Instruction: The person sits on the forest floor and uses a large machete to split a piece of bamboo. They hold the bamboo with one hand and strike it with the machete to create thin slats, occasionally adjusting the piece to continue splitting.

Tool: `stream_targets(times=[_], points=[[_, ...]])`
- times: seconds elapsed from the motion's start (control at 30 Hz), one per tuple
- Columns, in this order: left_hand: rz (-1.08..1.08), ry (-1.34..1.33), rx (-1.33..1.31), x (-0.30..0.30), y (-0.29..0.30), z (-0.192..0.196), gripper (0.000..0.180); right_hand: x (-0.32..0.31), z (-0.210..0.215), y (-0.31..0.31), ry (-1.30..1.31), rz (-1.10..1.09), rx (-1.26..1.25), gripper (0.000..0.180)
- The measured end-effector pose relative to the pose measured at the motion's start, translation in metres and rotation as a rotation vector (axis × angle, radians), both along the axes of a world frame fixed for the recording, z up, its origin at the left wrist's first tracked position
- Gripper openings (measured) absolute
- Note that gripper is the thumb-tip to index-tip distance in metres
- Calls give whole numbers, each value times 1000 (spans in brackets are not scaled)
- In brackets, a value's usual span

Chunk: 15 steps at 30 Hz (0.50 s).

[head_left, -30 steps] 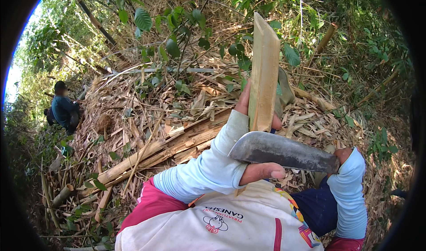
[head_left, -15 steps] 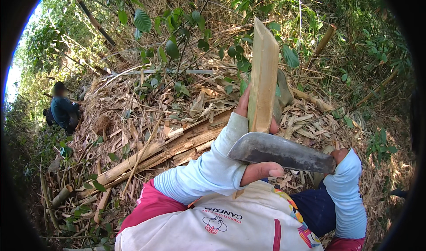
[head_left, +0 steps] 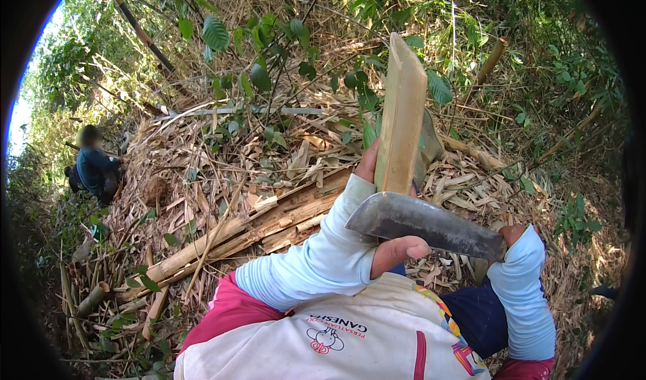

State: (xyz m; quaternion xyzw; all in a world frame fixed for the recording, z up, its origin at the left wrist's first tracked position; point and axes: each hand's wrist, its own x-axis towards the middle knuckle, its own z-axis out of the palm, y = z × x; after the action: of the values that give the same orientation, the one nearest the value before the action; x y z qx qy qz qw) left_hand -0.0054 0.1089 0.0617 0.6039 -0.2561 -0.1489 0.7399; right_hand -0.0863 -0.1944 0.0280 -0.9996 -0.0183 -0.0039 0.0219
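A split bamboo piece (head_left: 402,118), pale on its inner face, stands nearly upright in front of me with a pointed upper end. My left hand (head_left: 397,252), in a light blue sleeve, grips it; the fingertips show at its left edge and the thumb sticks out below the blade. Across its lower part lies a machete (head_left: 431,229), dark-bladed and broad at the tip, which hides where the bamboo continues. At the right end of the blade, my right hand (head_left: 513,235) is closed around the handle, which is mostly hidden by the hand and sleeve.
Split bamboo lengths (head_left: 269,229) lie on the ground at left of centre, among dry leaves and shavings (head_left: 464,185). Leafy stems (head_left: 262,74) rise beyond. A cut bamboo stump (head_left: 93,298) is at lower left. Another person (head_left: 97,168) sits far left.
The bamboo piece has shifted slightly down and right. The machete's tip end is a little higher against it, and my left thumb has risen slightly.
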Motion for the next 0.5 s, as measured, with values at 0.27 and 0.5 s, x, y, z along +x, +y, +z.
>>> stream_targets(times=[0.27, 0.5], points=[[111, -11, -54, -1, -4, -5, 93, 1, 1, 8, -45, -14, 65, 38], [162, -28, -100, 3, -10, -10, 77, 6, 2, 15, -5, -71, 14, 35]])
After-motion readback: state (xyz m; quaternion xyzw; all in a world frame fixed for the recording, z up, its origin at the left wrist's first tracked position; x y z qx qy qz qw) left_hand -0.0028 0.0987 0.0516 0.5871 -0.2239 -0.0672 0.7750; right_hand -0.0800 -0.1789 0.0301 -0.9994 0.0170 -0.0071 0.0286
